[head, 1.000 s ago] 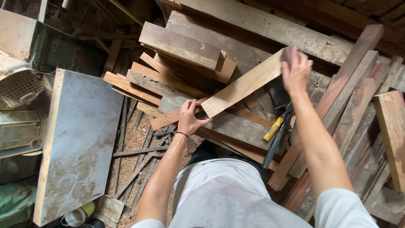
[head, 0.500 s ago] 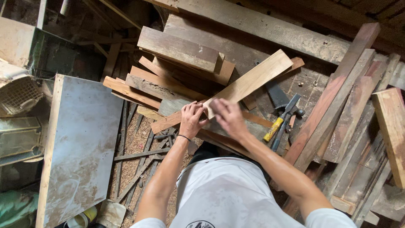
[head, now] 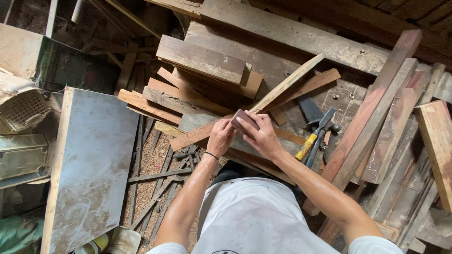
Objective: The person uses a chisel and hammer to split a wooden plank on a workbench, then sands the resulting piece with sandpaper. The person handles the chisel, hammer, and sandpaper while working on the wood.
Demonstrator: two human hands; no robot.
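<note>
A long pale wooden plank (head: 287, 84) lies slanted over a heap of boards, turned up on its narrow edge, and its near end has a dark reddish face. My left hand (head: 220, 137) grips that near end from the left. From the right, my right hand (head: 262, 135) closes over the same end, fingers on top. A thin black band circles my left wrist. Under the plank a reddish board (head: 308, 83) runs the same way.
A yellow-handled hammer (head: 307, 146) and a dark-handled tool (head: 320, 134) lie just right of my hands. Reddish planks (head: 376, 117) lean at the right. A grey sheet (head: 89, 164) and a white mesh basket (head: 21, 106) sit left. Sawdust and thin slats (head: 153, 176) cover the floor.
My right hand came down from the plank's far end to its near end, beside my left hand. The plank has rolled from its broad face onto its edge.
</note>
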